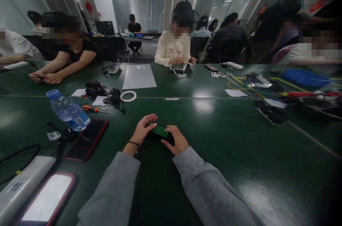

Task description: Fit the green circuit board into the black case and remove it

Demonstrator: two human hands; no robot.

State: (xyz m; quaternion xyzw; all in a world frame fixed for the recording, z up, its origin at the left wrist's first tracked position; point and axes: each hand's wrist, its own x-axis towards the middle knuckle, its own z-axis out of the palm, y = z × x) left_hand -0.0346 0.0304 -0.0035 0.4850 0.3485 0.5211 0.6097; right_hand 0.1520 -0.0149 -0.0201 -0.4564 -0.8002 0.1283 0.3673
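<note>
Left hand [143, 128]: fingers curled, pinching green circuit board [159, 130] | right hand [176, 141]: gripping its other end

Bottle [68, 110], phone [87, 139] left of board [159, 130]; tape ring [128, 96] behind

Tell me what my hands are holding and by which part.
A small green circuit board, between both hands: the left hand pinches its left end, the right hand covers its right end.
</note>
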